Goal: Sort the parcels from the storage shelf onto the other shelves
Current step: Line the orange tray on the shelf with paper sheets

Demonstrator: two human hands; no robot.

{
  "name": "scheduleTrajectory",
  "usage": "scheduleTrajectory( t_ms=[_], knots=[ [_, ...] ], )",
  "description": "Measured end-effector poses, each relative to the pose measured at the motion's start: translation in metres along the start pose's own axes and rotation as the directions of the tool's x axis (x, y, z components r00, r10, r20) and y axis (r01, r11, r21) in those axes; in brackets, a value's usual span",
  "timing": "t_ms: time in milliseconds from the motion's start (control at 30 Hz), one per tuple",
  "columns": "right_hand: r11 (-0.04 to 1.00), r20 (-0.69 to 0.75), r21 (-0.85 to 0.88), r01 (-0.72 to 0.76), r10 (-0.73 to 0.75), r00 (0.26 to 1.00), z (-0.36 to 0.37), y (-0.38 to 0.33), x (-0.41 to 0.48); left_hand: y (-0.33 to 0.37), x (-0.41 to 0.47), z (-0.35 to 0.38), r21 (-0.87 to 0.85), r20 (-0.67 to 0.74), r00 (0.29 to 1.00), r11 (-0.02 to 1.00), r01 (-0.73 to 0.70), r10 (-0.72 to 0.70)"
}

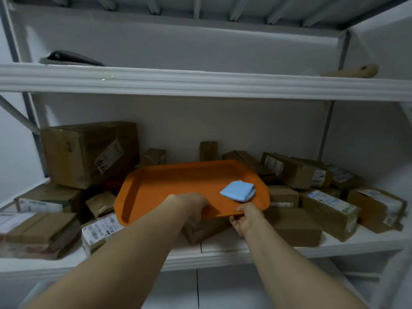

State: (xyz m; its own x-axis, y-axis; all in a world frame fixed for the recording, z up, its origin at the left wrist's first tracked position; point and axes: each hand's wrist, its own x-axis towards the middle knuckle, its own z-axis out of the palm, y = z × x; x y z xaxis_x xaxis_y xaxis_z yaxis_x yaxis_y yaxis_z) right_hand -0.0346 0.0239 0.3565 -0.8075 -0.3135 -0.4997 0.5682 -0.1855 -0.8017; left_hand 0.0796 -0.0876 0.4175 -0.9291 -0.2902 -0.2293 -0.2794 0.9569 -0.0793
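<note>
Parcels [89,152] are crowding the storage shelf [223,253] as the left hand [196,204] and right hand [245,217] are gripping the near rim of an orange tray [178,184] tilting above them; the blue packet [238,190] is likely sliding off, with little open room beneath the upper shelf [200,83]

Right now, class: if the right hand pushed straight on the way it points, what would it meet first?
Probably the folded blue cloth on the orange tray that the right hand grips; depth is uncertain.
</note>
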Motion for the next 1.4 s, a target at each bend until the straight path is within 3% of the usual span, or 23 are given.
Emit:
scheduleTrajectory(
  t_ms=[367, 467, 567, 633, 733, 767, 867, 933, 1100, 1200, 1267, 1333, 1400],
  knots=[
    [0.994, 0.156, -0.084, -0.069, 0.082, 0.984, 0.002, -0.008, 0.029, -0.006, 0.038, 0.012, -0.066, 0.100, 0.992, 0.994, 0.088, -0.081],
    [0.939, 0.213, -0.332, -0.086, 0.163, 0.963, -0.011, -0.020, 0.018, -0.001, 0.043, 0.012, -0.086, 0.094, 0.991, 0.991, 0.098, -0.090],
    [0.639, 0.189, -0.768, 0.041, 0.166, 0.968, -0.028, -0.036, 0.011, 0.003, 0.049, 0.016, -0.099, 0.084, 0.990, 0.987, 0.125, -0.116],
    [0.481, 0.228, -0.859, 0.175, 0.052, 0.972, -0.033, -0.047, 0.010, 0.005, 0.052, 0.018, -0.082, 0.055, 0.990, 0.988, 0.132, -0.128],
    [0.401, 0.329, -0.838, 0.371, -0.173, 0.928, -0.026, -0.060, 0.017, 0.009, 0.056, 0.017, -0.076, 0.030, 0.992, 0.989, 0.128, -0.126],
    [0.326, 0.359, -0.843, 0.429, -0.254, 0.898, -0.023, -0.064, 0.020, 0.010, 0.058, 0.016, -0.084, 0.027, 0.991, 0.988, 0.129, -0.127],
    [-0.060, 0.488, -0.856, 0.514, -0.425, 0.762, -0.011, -0.071, 0.023, 0.013, 0.059, 0.014, -0.133, 0.028, 0.992, 0.984, 0.123, -0.120],
    [-0.188, 0.575, -0.816, 0.547, -0.369, 0.730, -0.005, -0.072, 0.030, 0.015, 0.057, 0.012, -0.204, 0.044, 0.992, 0.971, 0.125, -0.119],
    [-0.416, 0.614, -0.761, 0.498, -0.212, 0.760, 0.007, -0.063, 0.056, 0.012, 0.054, 0.009, -0.488, 0.012, 0.980, 0.854, 0.180, -0.199],
    [-0.431, 0.618, -0.758, 0.490, -0.232, 0.751, 0.011, -0.060, 0.062, 0.009, 0.056, 0.014, -0.533, -0.053, 0.966, 0.826, 0.186, -0.251],
    [-0.352, 0.617, -0.782, 0.515, -0.318, 0.720, 0.011, -0.061, 0.064, 0.011, 0.058, 0.016, -0.587, -0.087, 0.957, 0.790, 0.176, -0.278],
    [-0.171, 0.611, -0.774, 0.610, -0.459, 0.645, 0.011, -0.063, 0.062, 0.014, 0.060, 0.014, -0.644, -0.140, 0.938, 0.748, 0.158, -0.318],
    [0.095, 0.570, -0.685, 0.722, -0.548, 0.613, 0.012, -0.065, 0.055, 0.017, 0.061, 0.011, -0.697, -0.236, 0.898, 0.709, 0.109, -0.370]
  ],
)
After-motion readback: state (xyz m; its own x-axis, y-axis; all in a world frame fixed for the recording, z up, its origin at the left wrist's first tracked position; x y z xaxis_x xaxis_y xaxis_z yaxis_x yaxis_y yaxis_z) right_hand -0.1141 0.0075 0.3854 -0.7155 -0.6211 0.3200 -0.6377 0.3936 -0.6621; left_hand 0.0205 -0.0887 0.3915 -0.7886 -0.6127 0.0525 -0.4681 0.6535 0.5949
